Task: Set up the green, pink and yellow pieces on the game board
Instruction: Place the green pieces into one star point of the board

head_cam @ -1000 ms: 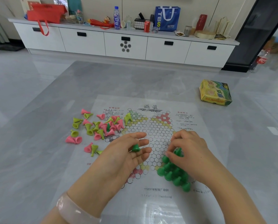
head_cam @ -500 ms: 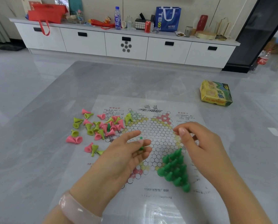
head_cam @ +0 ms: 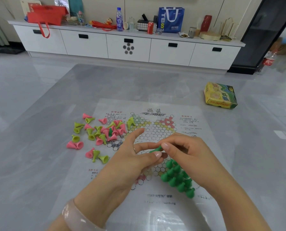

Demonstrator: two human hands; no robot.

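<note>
The paper game board (head_cam: 157, 129) lies flat on the grey table. A cluster of green pieces (head_cam: 177, 178) stands upright on its near right corner. Above the board's middle, a single green piece (head_cam: 156, 149) is pinched between my left hand's (head_cam: 129, 164) thumb and fingers. My right hand's (head_cam: 192, 154) thumb and forefinger pinch the same piece from the right. My left forefinger points away, straight. Loose pink and yellow pieces (head_cam: 99, 132) lie tipped over left of the board, some on its left edge, with one green piece (head_cam: 110, 131) among them.
A yellow-green game box (head_cam: 220, 96) sits on the table at the far right. Beyond the table a white cabinet (head_cam: 127, 47) carries bags, a bottle and a can. A pale bracelet (head_cam: 75, 215) is on my left wrist.
My right hand has left the green cluster and come left to my left hand, where its thumb and forefinger now pinch the green piece held there. My left hand has risen slightly.
</note>
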